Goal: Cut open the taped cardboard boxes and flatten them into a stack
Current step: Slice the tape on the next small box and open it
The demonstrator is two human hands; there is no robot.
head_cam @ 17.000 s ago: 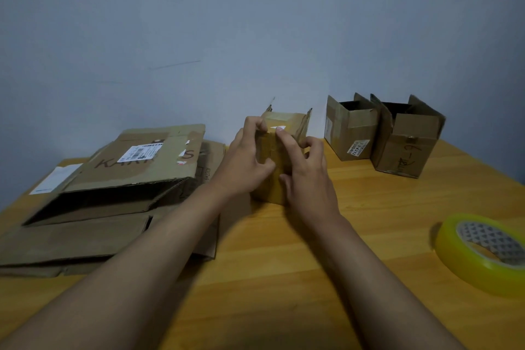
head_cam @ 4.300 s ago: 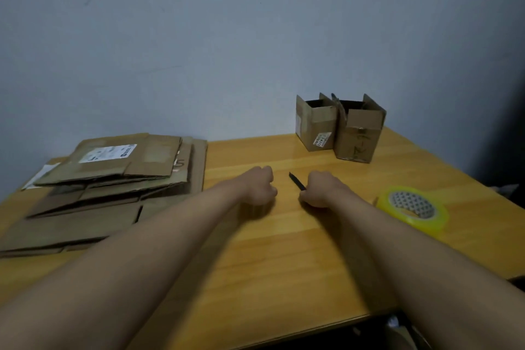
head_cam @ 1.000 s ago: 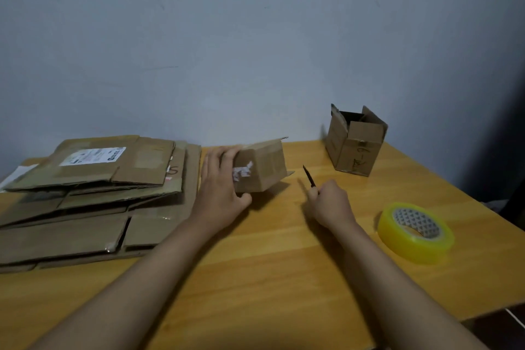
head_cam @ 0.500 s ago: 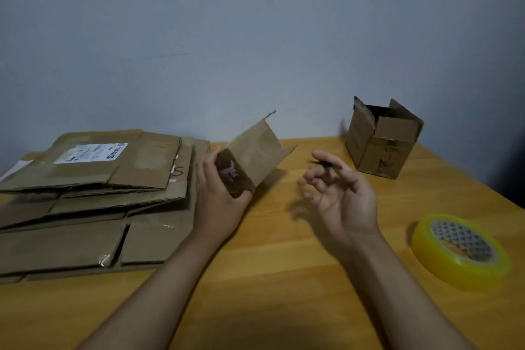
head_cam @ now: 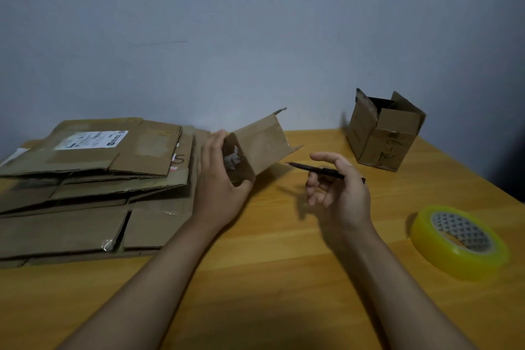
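My left hand (head_cam: 220,193) grips a small cardboard box (head_cam: 257,148), tipped on its side above the table with a torn label facing me and its flaps pointing right. My right hand (head_cam: 339,192) is palm up to the right of it and holds a thin dark cutter (head_cam: 314,169) across the fingers, its tip pointing left at the box. A second small box (head_cam: 382,135) stands upright with open top flaps at the back right. A stack of flattened cardboard (head_cam: 93,179) lies at the left.
A yellow roll of tape (head_cam: 458,240) lies flat near the table's right edge. The wooden table (head_cam: 270,278) runs to a grey-blue wall behind. The table's right edge slants down past the tape roll.
In the last second my left hand lifted the small box off the table and tipped it on its side. My right hand turned palm up and the cutter now lies across its fingers.
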